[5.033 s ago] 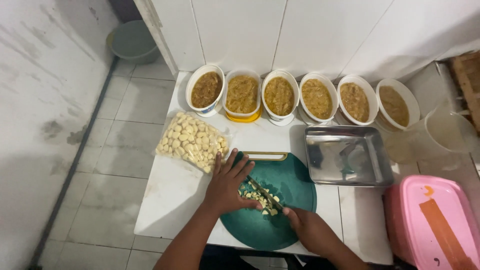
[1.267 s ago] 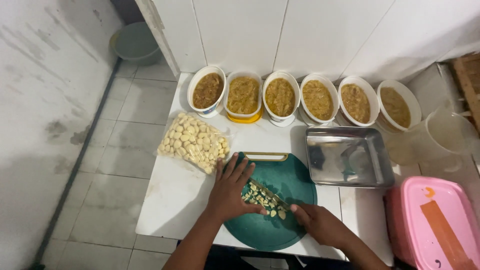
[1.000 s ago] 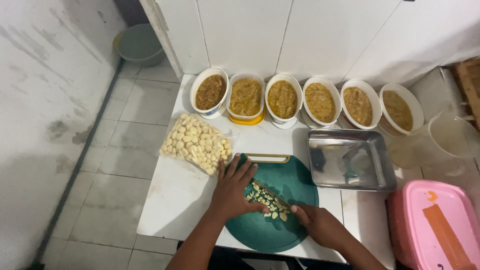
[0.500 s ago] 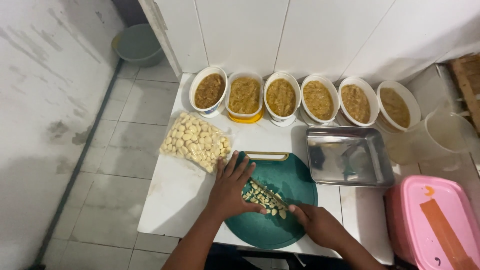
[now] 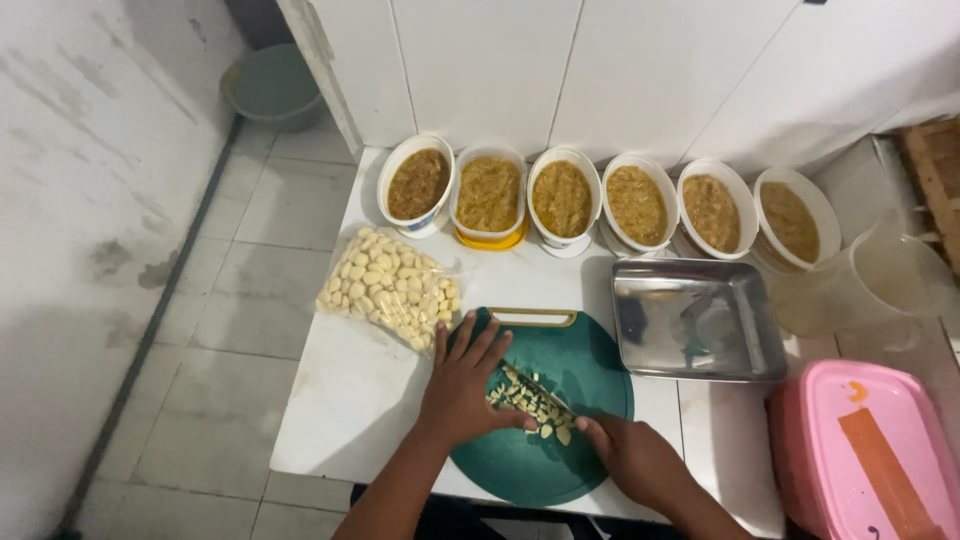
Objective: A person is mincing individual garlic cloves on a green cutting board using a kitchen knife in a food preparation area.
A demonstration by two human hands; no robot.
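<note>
A round dark-green cutting board (image 5: 590, 375) lies at the table's front edge with a small pile of chopped pale garlic pieces (image 5: 530, 400) on it. My left hand (image 5: 465, 385) rests flat on the board, fingers spread, pressing at the pile's left side. My right hand (image 5: 630, 455) grips a knife (image 5: 545, 392) whose blade lies across the chopped pieces. A clear bag of peeled garlic cloves (image 5: 390, 288) sits just left of the board.
Several white tubs of brown paste (image 5: 560, 195) line the wall. A steel tray (image 5: 695, 318) stands right of the board, a clear jug (image 5: 890, 285) beyond it, a pink lidded box (image 5: 865, 455) at front right. A green bucket (image 5: 270, 85) sits on the tiled floor.
Both hands stay on the board; the knife and the chopped pile have shifted slightly as the cutting goes on. The view has drifted a little.
</note>
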